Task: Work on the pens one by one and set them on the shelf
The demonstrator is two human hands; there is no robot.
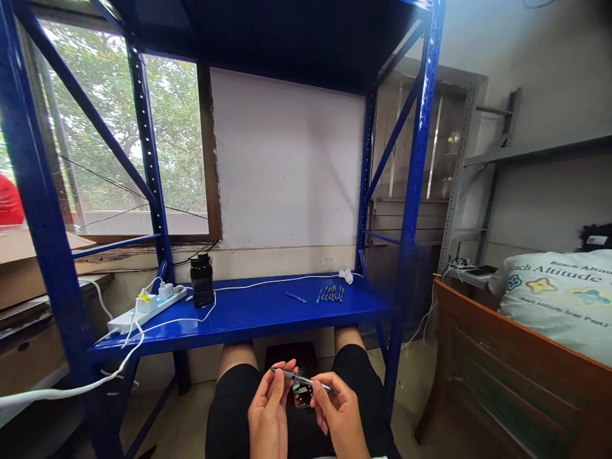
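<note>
A slim pen (pixel 301 378) with a dark grip and a clear barrel is held level over my lap, below the front edge of the blue shelf (pixel 268 317). My left hand (pixel 272 408) pinches its dark left part between thumb and fingers. At the right end, my right hand (pixel 335 408) closes its thumb and fingertips on the pen. On the shelf lies a blue pen (pixel 296 297), and right of it several pens (pixel 330 293) lie side by side in a row.
A black bottle (pixel 202 280) stands on the shelf's left part beside a white power strip (pixel 148 309) with cables. Crumpled white paper (pixel 345 276) lies at the back right. Blue posts frame the shelf; a wooden chair (pixel 497 357) holds a white bag (pixel 559 299) at right.
</note>
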